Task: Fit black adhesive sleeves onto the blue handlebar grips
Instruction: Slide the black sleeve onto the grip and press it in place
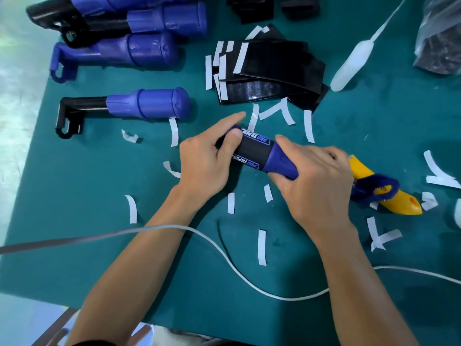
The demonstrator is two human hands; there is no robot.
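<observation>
A white cable [224, 255] loops across the green mat [74, 221] closest in, passing over the left forearm. Far left, several bare blue grips lie in a row on their sides, the nearest one [149, 106] on a black bracket and apart from the others.

Mid-mat, the left hand [207, 161] grips the rounded end of the blue grip [282, 161], thumb pressed on the black sleeve [254, 151], fingers curled over the top. The sleeve wraps the wide part of the grip as a snug dark band with blue-edged "PRO TAPER" lettering, and the narrower blue collar shows bare beside it. The grip lies tilted, low over the mat between both hands.

The right hand [314, 181] curls round that narrow collar end. Beyond the hands sits a loose pile of flat black sleeves [269, 71] with white backing strips. Peeled white strips [262, 245] are scattered all around. Right of the hand lies a yellow tool [399, 203], with a white squeeze bottle [354, 66] and a clear plastic bag [439, 36] farther back.
</observation>
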